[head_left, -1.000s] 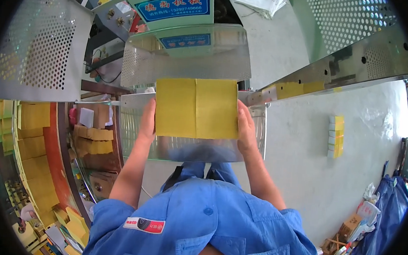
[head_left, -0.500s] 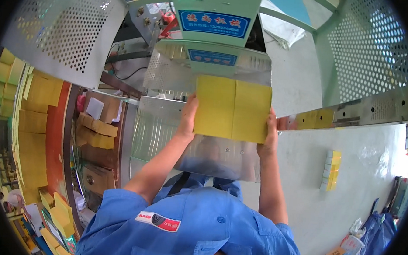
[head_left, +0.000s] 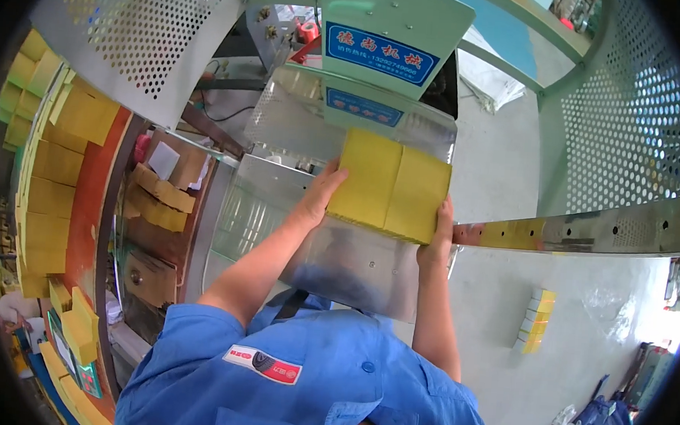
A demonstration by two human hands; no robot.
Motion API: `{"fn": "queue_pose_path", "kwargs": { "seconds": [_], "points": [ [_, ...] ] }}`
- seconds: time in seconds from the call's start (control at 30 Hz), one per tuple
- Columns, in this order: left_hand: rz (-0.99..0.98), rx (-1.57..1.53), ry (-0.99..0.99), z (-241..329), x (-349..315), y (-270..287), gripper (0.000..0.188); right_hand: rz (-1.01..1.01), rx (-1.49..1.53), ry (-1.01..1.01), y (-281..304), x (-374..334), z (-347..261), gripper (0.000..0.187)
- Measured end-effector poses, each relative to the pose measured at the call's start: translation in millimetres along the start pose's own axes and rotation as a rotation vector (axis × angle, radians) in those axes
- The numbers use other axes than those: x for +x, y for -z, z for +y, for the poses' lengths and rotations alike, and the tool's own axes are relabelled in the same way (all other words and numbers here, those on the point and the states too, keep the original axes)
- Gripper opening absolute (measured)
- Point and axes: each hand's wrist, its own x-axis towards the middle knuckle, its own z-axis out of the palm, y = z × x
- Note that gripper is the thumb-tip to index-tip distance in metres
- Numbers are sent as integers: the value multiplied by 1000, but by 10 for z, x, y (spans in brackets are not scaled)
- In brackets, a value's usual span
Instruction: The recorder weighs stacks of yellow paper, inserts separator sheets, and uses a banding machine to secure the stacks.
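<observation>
A thick yellow paper stack (head_left: 392,186) with a line down its middle sits over a shiny metal plate (head_left: 352,272); whether it rests fully on the plate I cannot tell. My left hand (head_left: 321,198) grips its left side, thumb on the top edge area and fingers partly hidden behind it. At the right side my right hand (head_left: 436,238) presses against the edge, its fingers mostly out of sight. Just beyond the stack stands a clear, reflective guard panel (head_left: 299,113) in front of a pale green machine (head_left: 399,10) with a blue sign.
Perforated metal guards (head_left: 133,36) flank the machine on both sides. A metal bar (head_left: 572,233) runs along the right. Yellow paper piles (head_left: 54,183) line a red-brown bench at left. A small pile of yellow-and-white blocks (head_left: 536,322) lies on the floor.
The yellow stack has tilted clockwise and now shows its front edge thickness. Both hands have stayed on its sides. The view has turned slightly.
</observation>
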Motion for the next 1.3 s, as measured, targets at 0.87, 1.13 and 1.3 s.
{"fn": "queue_pose_path", "kwargs": {
  "seconds": [0.87, 1.13, 1.3],
  "points": [
    [14, 174, 46, -124, 1, -36, 43, 78, 109, -9, 102, -30, 119, 52],
    [27, 75, 68, -232, 86, -187, 44, 188, -30, -68, 249, 125, 329, 52],
    [29, 95, 46, -198, 61, -240, 47, 193, -15, 21, 301, 118, 413, 50]
  ]
}}
